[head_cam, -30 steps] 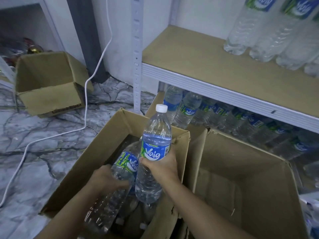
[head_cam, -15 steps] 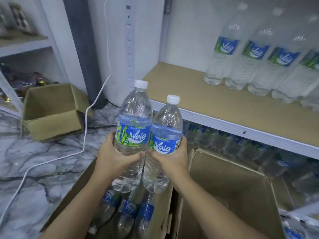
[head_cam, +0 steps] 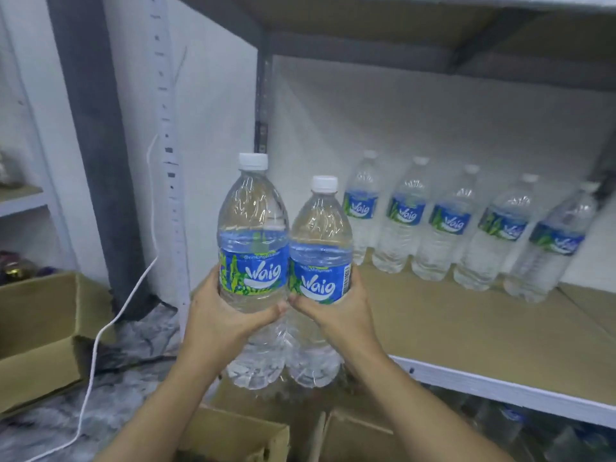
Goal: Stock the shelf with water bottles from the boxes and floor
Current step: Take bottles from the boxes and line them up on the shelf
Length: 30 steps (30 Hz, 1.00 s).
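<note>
A person's two bare hands raise a pair of capped water bottles, upright and touching side by side, in front of a wooden shelf (head_cam: 466, 331) on a metal rack. The left hand (head_cam: 220, 315) is wrapped around the left bottle (head_cam: 253, 241) just under its blue "Vaig" label, fingers curled closed on the clear plastic; the right hand (head_cam: 336, 311) grips the right bottle (head_cam: 320, 261) the same way, thumb across the label's lower edge. Both bottles look full and hang in the air at the shelf's left front corner, their bases below the board's front edge. At the back of the shelf a row of five matching bottles (head_cam: 446, 225) stands upright against the white wall, each beside the next. Below the hands, the top edges of two open cardboard boxes (head_cam: 240, 438) show at the frame's bottom, their contents out of sight. A third open box (head_cam: 40, 328) sits on the marbled floor (head_cam: 50, 428) to the left, beside a white cable (head_cam: 96, 345); what it holds cannot be made out. More bottles, blurred, lie on the lower shelf level (head_cam: 533, 431).
</note>
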Each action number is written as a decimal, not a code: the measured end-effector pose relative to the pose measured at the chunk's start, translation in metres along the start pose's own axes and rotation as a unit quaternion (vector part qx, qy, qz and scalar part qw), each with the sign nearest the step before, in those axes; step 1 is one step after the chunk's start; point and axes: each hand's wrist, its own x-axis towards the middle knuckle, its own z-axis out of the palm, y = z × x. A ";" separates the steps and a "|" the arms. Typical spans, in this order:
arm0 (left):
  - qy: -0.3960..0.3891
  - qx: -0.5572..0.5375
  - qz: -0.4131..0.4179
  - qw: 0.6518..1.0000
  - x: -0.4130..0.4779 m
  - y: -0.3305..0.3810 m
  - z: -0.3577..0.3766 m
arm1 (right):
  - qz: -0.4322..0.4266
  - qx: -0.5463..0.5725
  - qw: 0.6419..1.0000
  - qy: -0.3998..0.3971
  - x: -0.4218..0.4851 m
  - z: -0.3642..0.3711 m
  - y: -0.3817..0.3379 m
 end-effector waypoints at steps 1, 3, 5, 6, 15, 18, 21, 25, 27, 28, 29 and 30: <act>0.004 -0.003 0.001 1.000 0.010 0.003 0.008 | -0.001 -0.001 1.000 0.000 0.012 -0.003 -0.003; 0.008 -0.005 0.004 1.000 0.030 0.009 0.022 | -0.003 0.009 1.000 0.006 0.034 -0.009 -0.006; 0.016 0.000 0.012 1.000 0.048 0.012 0.032 | -0.007 0.017 1.000 0.013 0.054 -0.013 -0.008; 0.020 0.007 0.018 1.000 0.057 0.013 0.036 | -0.010 0.018 1.000 0.014 0.063 -0.015 -0.009; 0.061 0.000 0.034 0.998 0.119 -0.004 0.058 | -0.051 -0.011 0.999 0.008 0.137 -0.005 -0.007; 0.078 0.000 0.030 0.997 0.136 -0.016 0.062 | -0.047 -0.021 0.999 0.004 0.159 0.008 0.005; 0.086 -0.005 0.031 0.996 0.151 -0.027 0.064 | -0.049 -0.026 0.998 0.017 0.183 0.024 0.020; 0.094 -0.004 0.034 0.995 0.164 -0.039 0.063 | -0.049 -0.027 0.997 0.044 0.219 0.045 0.034; 0.099 -0.002 0.036 0.994 0.167 -0.046 0.062 | -0.045 -0.024 0.997 0.057 0.235 0.051 0.034; 0.099 -0.001 0.035 0.994 0.167 -0.048 0.061 | -0.042 -0.025 0.997 0.062 0.242 0.053 0.032; 0.100 0.000 0.035 0.994 0.168 -0.051 0.059 | -0.042 -0.026 0.997 0.067 0.250 0.056 0.032; 0.101 0.001 0.036 0.994 0.168 -0.053 0.058 | -0.044 -0.027 0.996 0.073 0.257 0.058 0.032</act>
